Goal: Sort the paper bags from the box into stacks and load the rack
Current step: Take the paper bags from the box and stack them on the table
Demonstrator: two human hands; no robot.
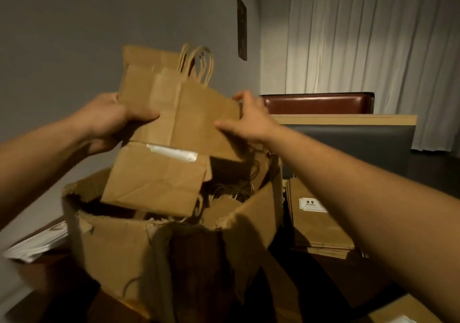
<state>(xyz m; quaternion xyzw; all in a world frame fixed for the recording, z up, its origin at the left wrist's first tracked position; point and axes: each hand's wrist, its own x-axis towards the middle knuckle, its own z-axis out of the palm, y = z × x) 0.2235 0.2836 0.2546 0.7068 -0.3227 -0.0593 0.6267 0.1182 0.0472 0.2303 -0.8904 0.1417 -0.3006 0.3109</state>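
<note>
A bundle of flat brown paper bags (189, 113) with twisted handles is lifted above a torn cardboard box (139, 255). My left hand (109, 118) grips the bundle's left edge, thumb across the front. My right hand (249, 121) holds the right edge, thumb on the front and fingers behind. Another folded bag (154, 183) with a strip of white tape leans out of the box just below. More bags and handles lie deeper in the box, mostly in shadow.
A stack of flat brown bags (316, 225) with a white label lies on the dark table right of the box. White paper bags (37, 243) lie at the left. A booth seat back (348, 143) and curtain stand behind.
</note>
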